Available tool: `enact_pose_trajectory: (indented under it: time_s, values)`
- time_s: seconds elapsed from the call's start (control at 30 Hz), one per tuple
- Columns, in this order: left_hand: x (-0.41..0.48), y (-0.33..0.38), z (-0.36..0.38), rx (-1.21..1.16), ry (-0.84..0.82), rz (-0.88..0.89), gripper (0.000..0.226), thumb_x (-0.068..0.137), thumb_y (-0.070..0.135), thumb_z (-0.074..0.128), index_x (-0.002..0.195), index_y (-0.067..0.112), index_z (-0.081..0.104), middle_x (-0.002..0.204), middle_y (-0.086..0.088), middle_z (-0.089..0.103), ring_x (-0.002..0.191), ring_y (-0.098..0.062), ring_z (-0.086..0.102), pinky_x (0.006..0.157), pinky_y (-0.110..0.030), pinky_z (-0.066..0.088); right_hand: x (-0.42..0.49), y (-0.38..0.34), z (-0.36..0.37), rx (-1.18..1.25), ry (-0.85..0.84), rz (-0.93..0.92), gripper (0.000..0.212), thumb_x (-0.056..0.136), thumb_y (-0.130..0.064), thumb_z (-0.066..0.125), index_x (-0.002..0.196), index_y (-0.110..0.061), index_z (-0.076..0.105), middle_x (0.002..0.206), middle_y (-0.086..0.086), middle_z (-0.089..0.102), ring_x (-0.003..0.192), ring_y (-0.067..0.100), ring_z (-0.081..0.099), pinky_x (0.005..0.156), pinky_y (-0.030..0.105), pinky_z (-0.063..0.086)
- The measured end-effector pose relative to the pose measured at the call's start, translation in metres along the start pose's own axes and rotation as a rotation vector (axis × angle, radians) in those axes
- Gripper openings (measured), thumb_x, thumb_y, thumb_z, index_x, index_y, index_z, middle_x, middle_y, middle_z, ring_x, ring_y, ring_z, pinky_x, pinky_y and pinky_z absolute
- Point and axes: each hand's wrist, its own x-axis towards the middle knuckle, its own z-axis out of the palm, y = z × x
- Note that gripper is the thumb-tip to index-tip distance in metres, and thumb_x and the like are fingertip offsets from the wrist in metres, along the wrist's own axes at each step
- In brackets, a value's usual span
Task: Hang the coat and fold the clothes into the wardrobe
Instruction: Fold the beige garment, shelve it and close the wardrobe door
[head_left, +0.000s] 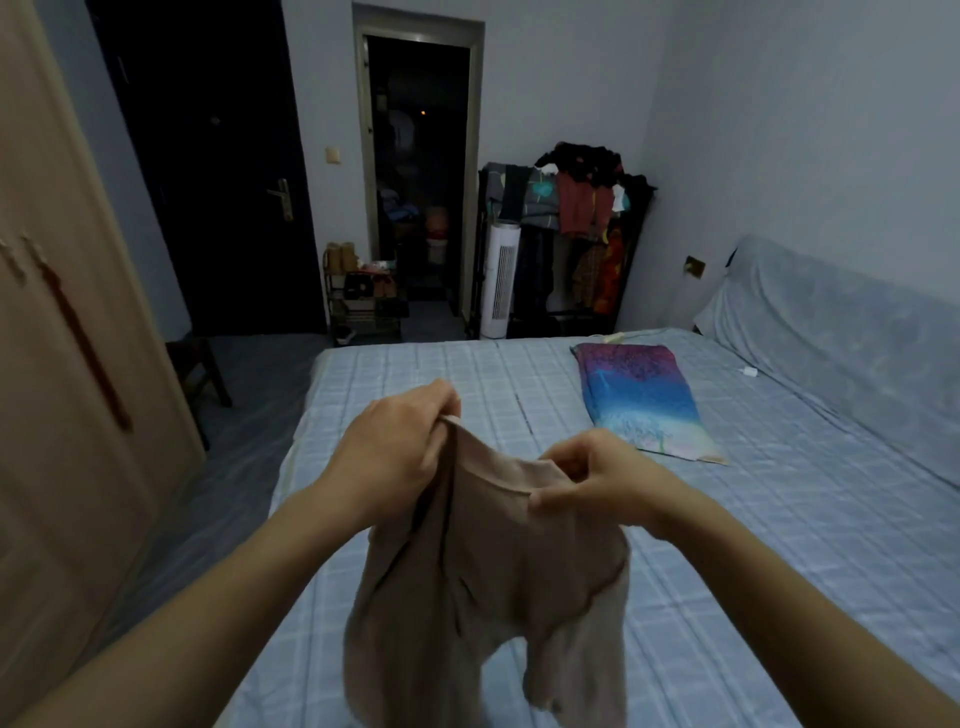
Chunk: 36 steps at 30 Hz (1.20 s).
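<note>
The left hand (400, 441) and right hand (597, 475) are both pinching the top edge of a beige top (483, 582), fingers closed on the cloth, and it is hanging in the air over the bed (779, 545). The wardrobe (67, 338) is standing closed at the left. I think the thin cloth is risking to slip from the pinch or fold crooked, because one side is hanging bunched and uneven.

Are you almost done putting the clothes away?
Not yet. Nothing looks put away: the tan wooden wardrobe is shut. Both hands, left and right, hold up a beige long-sleeved top over the blue checked bed, unfolded. Folding and storing remain.
</note>
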Motion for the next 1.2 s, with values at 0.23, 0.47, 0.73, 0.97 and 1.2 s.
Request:
enact_pose_trajectory:
  time_s: [0.23, 0.47, 0.73, 0.97, 1.2]
  values:
    - [0.012, 0.006, -0.020, 0.010, -0.031, 0.046, 0.017, 0.092, 0.012, 0.056, 0.088, 0.028, 0.054, 0.074, 0.008, 0.064, 0.070, -0.011, 0.061, 0.063, -0.032, 0.048, 0.007, 0.018, 0.020, 0.135, 0.166, -0.161, 0.012, 0.084, -0.011, 0.073, 0.073, -0.011, 0.070, 0.065, 0.005, 0.062, 0.065, 0.009, 0.056, 0.062, 0.032, 0.044]
    - [0.014, -0.015, -0.060, -0.024, -0.148, 0.042, 0.025, 0.080, 0.002, 0.077, 0.084, 0.025, 0.069, 0.080, 0.012, 0.069, 0.080, -0.007, 0.066, 0.068, -0.027, 0.051, 0.002, 0.000, -0.020, 0.047, 0.665, -0.350, 0.023, 0.078, 0.008, 0.066, 0.083, -0.012, 0.076, 0.071, 0.005, 0.068, 0.060, 0.003, 0.055, 0.060, 0.012, 0.041]
    - [0.034, 0.000, -0.077, -0.116, 0.214, 0.007, 0.021, 0.084, 0.000, 0.071, 0.086, 0.021, 0.072, 0.080, 0.007, 0.071, 0.077, -0.008, 0.066, 0.064, -0.028, 0.052, -0.002, -0.034, -0.064, -0.201, 0.904, -0.551, 0.028, 0.078, 0.010, 0.066, 0.096, -0.009, 0.077, 0.090, 0.005, 0.070, 0.082, 0.012, 0.066, 0.078, 0.010, 0.048]
    - [0.062, 0.030, -0.084, -0.179, 0.453, 0.079, 0.016, 0.090, -0.001, 0.064, 0.090, 0.014, 0.070, 0.081, 0.006, 0.068, 0.077, -0.003, 0.063, 0.064, -0.009, 0.044, -0.008, -0.052, -0.093, -0.199, 1.086, -0.532, 0.025, 0.084, 0.005, 0.063, 0.095, -0.014, 0.075, 0.091, -0.001, 0.067, 0.082, -0.003, 0.059, 0.075, 0.003, 0.040]
    - [0.074, 0.034, -0.088, -0.135, 0.449, 0.160, 0.006, 0.096, 0.011, 0.064, 0.094, 0.014, 0.069, 0.082, 0.004, 0.066, 0.078, -0.009, 0.064, 0.064, -0.016, 0.049, -0.012, -0.054, -0.118, -0.137, 1.157, -0.569, 0.013, 0.091, -0.004, 0.064, 0.090, -0.015, 0.073, 0.086, -0.002, 0.068, 0.080, 0.007, 0.063, 0.071, 0.011, 0.044]
